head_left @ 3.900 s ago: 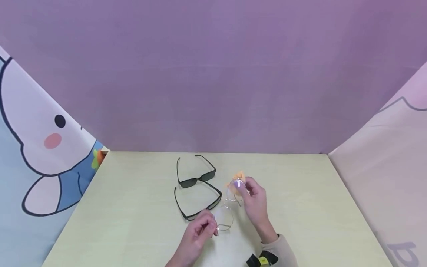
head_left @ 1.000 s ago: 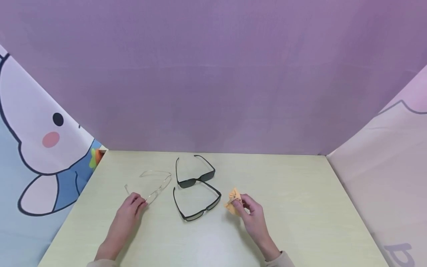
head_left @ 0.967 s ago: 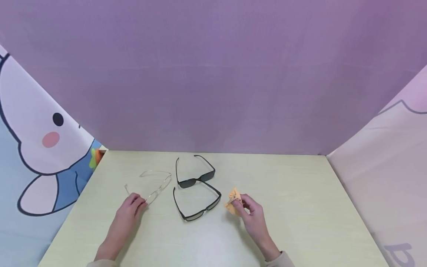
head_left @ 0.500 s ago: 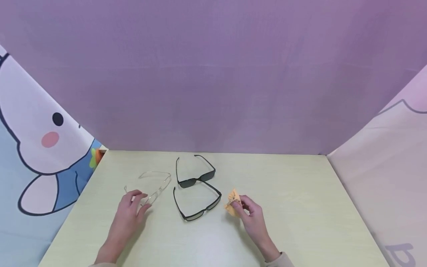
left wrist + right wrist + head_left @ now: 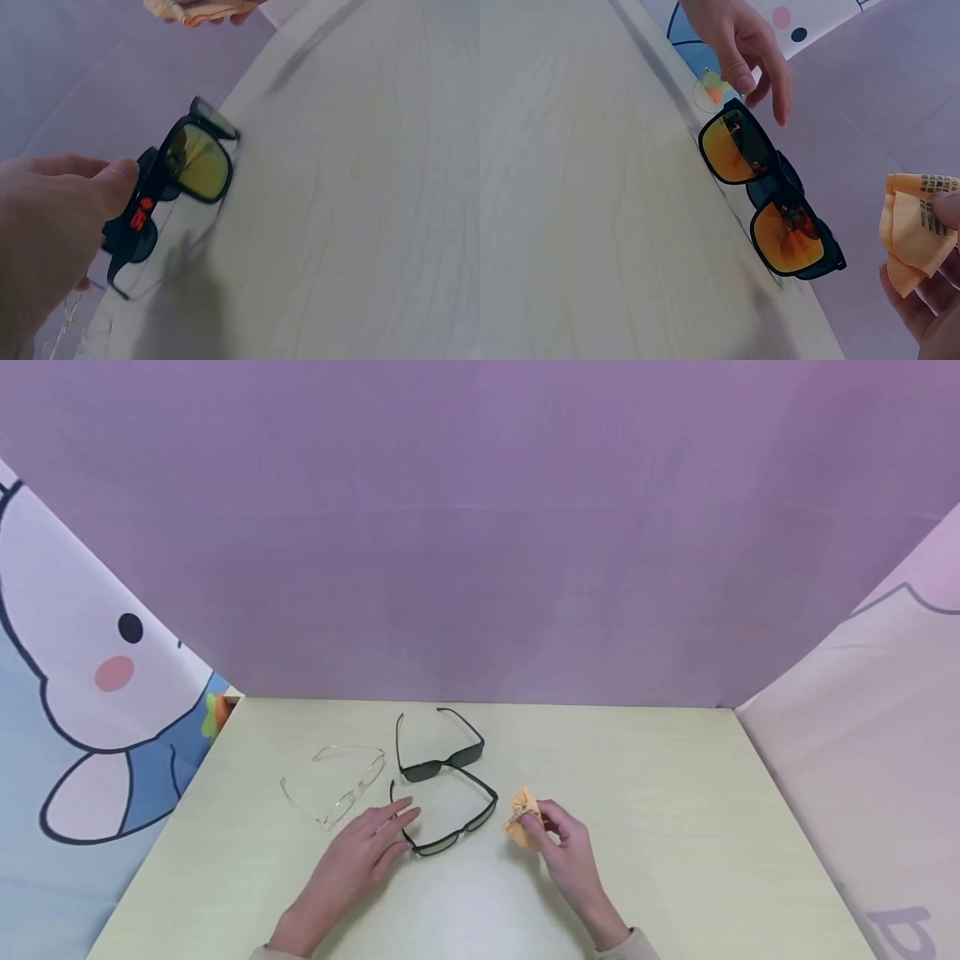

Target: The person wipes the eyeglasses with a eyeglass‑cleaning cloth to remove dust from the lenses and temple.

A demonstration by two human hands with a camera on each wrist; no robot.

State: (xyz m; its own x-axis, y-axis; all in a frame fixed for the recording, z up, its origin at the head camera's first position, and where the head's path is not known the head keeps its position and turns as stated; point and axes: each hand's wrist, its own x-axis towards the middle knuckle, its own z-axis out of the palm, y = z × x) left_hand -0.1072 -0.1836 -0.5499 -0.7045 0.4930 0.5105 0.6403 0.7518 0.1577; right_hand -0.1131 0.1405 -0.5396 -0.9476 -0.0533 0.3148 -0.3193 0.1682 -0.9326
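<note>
While the right hand [image 5: 567,850] pinches an orange cloth [image 5: 517,832], the left hand [image 5: 357,852] slants in, fingers parted, at the nearer black glasses [image 5: 439,844]. These lie well in from the table's [image 5: 675,827] far edge.

This looks like a small booth [image 5: 480,468] set up around a pale wooden-looking table [image 5: 675,818], but I can't tell if it is in a home or somewhere else. A purple cloth wall [image 5: 480,568] is at the back, a wall with a big cartoon animal [image 5: 82,618] is on the left, and a pale, wrinkly wall [image 5: 862,735] is on the right
</note>
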